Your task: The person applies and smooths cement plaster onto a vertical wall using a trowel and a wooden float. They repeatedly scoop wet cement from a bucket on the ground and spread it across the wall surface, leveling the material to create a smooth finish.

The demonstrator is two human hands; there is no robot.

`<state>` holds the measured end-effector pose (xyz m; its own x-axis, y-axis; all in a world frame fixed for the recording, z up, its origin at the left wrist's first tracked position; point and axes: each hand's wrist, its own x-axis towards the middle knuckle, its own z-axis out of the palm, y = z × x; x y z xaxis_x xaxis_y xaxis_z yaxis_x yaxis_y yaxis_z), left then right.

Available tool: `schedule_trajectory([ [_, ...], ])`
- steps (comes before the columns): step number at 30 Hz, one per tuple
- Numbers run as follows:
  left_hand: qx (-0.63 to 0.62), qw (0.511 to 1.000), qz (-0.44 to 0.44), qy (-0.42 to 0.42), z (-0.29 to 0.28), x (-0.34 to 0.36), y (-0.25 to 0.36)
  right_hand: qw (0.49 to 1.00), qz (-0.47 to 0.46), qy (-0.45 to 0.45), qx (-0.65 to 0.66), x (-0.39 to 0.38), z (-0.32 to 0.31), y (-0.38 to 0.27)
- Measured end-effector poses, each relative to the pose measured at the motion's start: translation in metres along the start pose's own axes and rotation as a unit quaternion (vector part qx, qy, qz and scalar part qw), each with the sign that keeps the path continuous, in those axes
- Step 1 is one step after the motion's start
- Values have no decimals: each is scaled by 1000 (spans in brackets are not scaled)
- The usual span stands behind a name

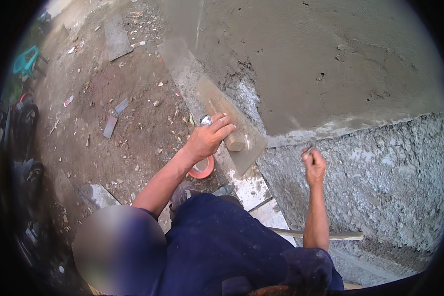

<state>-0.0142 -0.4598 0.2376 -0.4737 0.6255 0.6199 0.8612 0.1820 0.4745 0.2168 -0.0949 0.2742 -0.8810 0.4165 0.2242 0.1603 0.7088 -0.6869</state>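
Observation:
My left hand (209,138) is wrapped over the wooden handle (233,144) of a flat, pale, dusty plastering float (250,150), which lies along the edge of the grey mortared surface (330,59). A small silvery item (205,120) shows beside those fingers, too unclear to name. Below that hand an orange bucket (208,168) is partly hidden by my arm. My right hand (313,163) is closed around a small dark item that I cannot make out, just over the border between smooth mortar and rough, pitted grey surface (375,182).
Dirt ground (98,148) with rubble and loose slabs (117,37) spreads to the left. A teal plastic chair (27,61) and dark motorbikes (24,123) stand at the far left. Pale slabs (249,192) and a wooden strip (348,236) lie beside and beneath me.

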Motion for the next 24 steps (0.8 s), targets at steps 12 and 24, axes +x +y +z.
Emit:
schedule_trajectory([
  [12, -47, 982, 181, -37, -44, 44, 59, 996, -61, -12, -69, 85, 86, -16],
  [24, -87, 987, 102, 92, -73, -27, 60, 961, 61, 186, -195, 157, 83, -1],
])
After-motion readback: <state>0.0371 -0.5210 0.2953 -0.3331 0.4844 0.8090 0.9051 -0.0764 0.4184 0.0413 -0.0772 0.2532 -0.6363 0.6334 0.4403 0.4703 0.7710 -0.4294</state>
